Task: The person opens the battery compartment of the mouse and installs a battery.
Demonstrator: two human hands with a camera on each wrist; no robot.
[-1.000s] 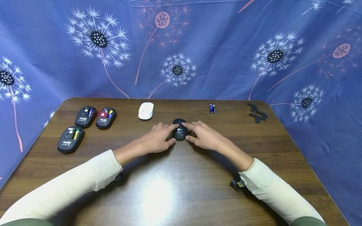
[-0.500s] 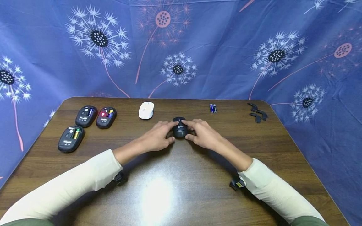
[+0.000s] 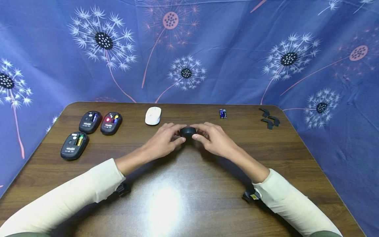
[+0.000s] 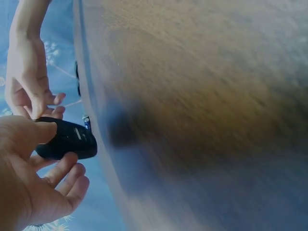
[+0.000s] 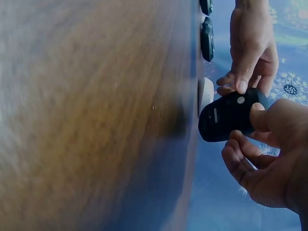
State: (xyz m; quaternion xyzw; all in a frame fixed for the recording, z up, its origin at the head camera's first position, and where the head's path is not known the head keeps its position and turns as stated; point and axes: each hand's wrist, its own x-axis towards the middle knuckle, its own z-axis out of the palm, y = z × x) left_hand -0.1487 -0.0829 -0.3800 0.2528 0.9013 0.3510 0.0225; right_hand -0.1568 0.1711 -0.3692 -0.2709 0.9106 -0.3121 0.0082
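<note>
Tipped up off the brown wooden table (image 3: 207, 204) since the earlier head view, one black oval plastic mouse (image 3: 188, 132) is held near the frame's centre, its labelled underside shown in both wrist views. It is pinched between thumb and fingers by the left hand (image 3: 161, 141) and the right hand (image 3: 215, 140).

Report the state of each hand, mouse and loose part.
Held mouse: lifted, tilted
Left hand: gripping held mouse
Right hand: gripping held mouse
White mouse: top up
Front-left mouse: upturned, coverless
Back-left mouse: upturned, coverless
Red-lit mouse: upturned, coverless, glowing
Paired batteries: loose
Black pieces: loose
</note>
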